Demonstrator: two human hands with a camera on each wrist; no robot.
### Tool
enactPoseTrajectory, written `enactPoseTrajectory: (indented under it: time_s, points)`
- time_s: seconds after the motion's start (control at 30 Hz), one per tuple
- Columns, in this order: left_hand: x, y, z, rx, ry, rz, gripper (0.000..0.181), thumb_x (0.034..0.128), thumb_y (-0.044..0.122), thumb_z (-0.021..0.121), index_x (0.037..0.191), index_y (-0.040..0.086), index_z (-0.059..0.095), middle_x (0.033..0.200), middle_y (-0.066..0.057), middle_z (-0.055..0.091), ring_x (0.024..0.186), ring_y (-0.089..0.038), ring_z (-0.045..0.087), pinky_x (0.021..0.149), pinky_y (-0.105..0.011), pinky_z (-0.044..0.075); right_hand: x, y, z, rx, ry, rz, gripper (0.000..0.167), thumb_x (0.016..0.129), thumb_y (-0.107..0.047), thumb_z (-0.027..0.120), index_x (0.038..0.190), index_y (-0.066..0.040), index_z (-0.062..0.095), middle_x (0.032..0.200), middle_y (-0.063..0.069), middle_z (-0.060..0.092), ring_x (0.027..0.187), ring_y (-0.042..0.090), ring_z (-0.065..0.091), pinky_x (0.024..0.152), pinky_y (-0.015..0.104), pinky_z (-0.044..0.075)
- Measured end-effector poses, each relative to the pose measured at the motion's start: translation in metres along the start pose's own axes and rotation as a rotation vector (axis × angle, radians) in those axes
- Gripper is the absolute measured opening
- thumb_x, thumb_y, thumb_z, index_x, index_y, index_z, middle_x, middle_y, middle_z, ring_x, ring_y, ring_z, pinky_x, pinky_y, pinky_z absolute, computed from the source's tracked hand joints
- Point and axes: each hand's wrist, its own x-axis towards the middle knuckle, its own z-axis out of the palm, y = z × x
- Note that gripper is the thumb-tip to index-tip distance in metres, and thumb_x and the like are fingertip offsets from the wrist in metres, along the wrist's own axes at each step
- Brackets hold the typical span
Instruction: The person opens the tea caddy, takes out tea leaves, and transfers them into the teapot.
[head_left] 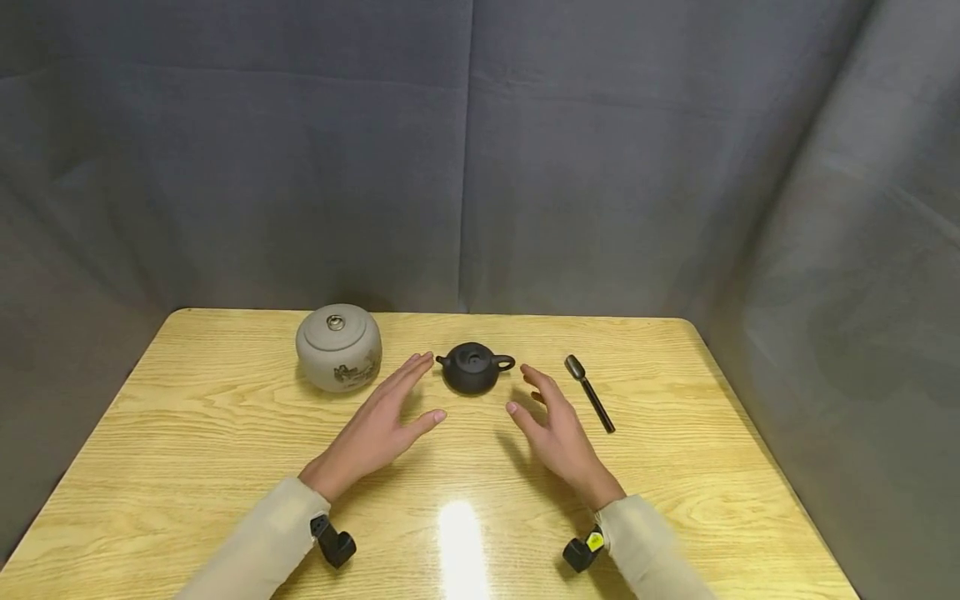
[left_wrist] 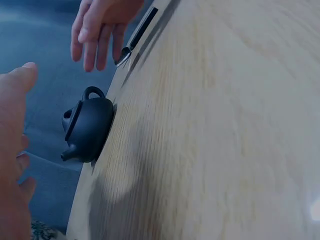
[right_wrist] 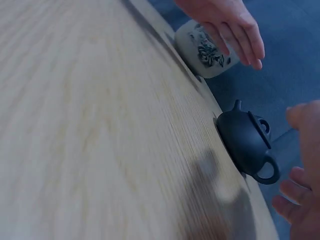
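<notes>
Flanking the black teapot (head_left: pixel 470 377), both empty hands (head_left: pixel 378 427) (head_left: pixel 558 435) hover, fingers relaxed, thumbs apart.

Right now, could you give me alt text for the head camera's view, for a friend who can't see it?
A person's left hand and right hand hover apart, holding nothing, near a small dark teapot on a wooden table. A lidded grey jar stands to the teapot's left, a dark scoop lies to its right, with grey curtain behind.
</notes>
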Motion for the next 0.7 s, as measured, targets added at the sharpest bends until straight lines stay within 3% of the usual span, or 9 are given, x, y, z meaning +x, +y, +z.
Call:
enactPoseTrajectory:
  time_s: [0.23, 0.33, 0.5, 0.7]
  points:
    - [0.025, -0.002, 0.015, -0.089, 0.011, -0.046, 0.075, 0.1057, 0.050, 0.064, 0.168, 0.021, 0.035, 0.177, -0.002, 0.031, 0.167, -0.027, 0.024, 0.134, -0.055, 0.025, 0.024, 0.002, 0.016, 0.198, 0.094, 0.092, 0.061, 0.108, -0.028, 0.065, 0.161, -0.008, 0.042, 0.161, 0.017, 0.049, 0.142, 0.040, 0.059, 0.115, 0.053, 0.052]
    - [0.034, -0.004, 0.019, -0.118, 0.018, -0.069, 0.071, 0.1070, 0.046, 0.064, 0.168, 0.022, 0.036, 0.177, -0.004, 0.032, 0.166, -0.029, 0.026, 0.133, -0.056, 0.026, 0.033, 0.002, 0.021, 0.226, 0.146, 0.121, 0.057, 0.108, -0.022, 0.066, 0.158, -0.004, 0.046, 0.153, 0.020, 0.055, 0.133, 0.037, 0.064, 0.107, 0.048, 0.057]
    - [0.046, -0.009, 0.024, -0.146, 0.047, -0.106, 0.065, 0.1077, 0.042, 0.064, 0.165, 0.022, 0.041, 0.175, -0.008, 0.036, 0.165, -0.029, 0.030, 0.132, -0.055, 0.029, 0.047, 0.001, 0.028, 0.272, 0.208, 0.166, 0.051, 0.106, -0.014, 0.067, 0.152, 0.001, 0.050, 0.139, 0.025, 0.061, 0.110, 0.030, 0.070, 0.084, 0.027, 0.059]
    - [0.061, -0.014, 0.029, -0.157, 0.074, -0.129, 0.058, 0.1076, 0.039, 0.065, 0.159, 0.016, 0.052, 0.169, -0.018, 0.043, 0.161, -0.033, 0.038, 0.130, -0.057, 0.032, 0.061, -0.001, 0.033, 0.296, 0.217, 0.173, 0.048, 0.104, -0.008, 0.067, 0.149, 0.003, 0.053, 0.144, 0.022, 0.059, 0.110, 0.029, 0.069, 0.076, 0.018, 0.055]
